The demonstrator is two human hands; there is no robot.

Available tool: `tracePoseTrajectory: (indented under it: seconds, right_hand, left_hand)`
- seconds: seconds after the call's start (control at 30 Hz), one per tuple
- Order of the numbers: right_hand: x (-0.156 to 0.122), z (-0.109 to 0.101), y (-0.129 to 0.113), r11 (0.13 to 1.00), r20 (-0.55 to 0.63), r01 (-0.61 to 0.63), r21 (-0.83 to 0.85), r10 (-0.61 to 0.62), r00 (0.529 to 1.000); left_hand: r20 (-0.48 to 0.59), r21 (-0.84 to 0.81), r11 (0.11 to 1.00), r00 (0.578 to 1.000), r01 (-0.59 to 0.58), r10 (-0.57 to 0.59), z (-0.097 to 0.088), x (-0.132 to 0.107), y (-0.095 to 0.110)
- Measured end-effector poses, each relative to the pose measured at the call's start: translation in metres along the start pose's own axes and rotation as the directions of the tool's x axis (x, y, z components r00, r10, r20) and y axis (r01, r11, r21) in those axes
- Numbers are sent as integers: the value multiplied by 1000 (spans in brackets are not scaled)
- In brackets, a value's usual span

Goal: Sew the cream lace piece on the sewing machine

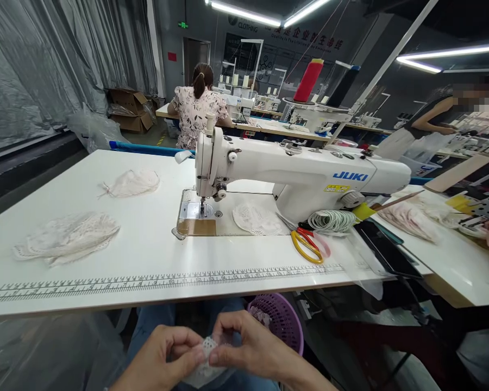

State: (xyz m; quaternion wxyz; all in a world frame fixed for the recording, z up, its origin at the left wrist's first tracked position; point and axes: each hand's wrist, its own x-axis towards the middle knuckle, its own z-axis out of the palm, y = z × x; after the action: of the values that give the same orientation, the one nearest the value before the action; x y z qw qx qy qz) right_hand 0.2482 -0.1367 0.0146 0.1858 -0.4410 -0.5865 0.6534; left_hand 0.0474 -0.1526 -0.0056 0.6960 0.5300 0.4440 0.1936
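Below the table's front edge, over my lap, both hands pinch a small piece of white lace fabric (207,363). My left hand (169,355) grips its left side between thumb and fingers. From the right, my right hand (244,345) holds the same piece, its thumb close to the left fingertips. Part of the lace is hidden behind the fingers. Above them stands a white sewing machine (264,160) with its needle over a metal plate. Another white lace piece (255,218) lies on the machine bed. Yellow- and red-handled scissors (307,247) rest beside it.
On the left of the white table (142,255) lie a lace stack (69,236) and a smaller lace piece (132,183). A coil of pale cord (332,221) and a dark phone (385,247) sit at right. A purple basket (291,320) stands below. Co-workers sit beyond and at right.
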Motion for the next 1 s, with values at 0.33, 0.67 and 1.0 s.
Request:
tracePoseTrajectory:
  seconds: [0.33,0.67,1.0]
  right_hand:
    - [1,-10,16,996,-91,12,-85,-20,996]
    - [0,-11,17,996,-135,4,-85,-16,991]
    - [4,-11,-2,999,-23,-14,-46,13,1000]
  left_hand:
    - [22,88,995,998,-53,51,-6,5,-6]
    - [-46,-90,996,999,-21,17,6,15,-14]
    - [-57,-46,997,997,-60,57,2,12,-4]
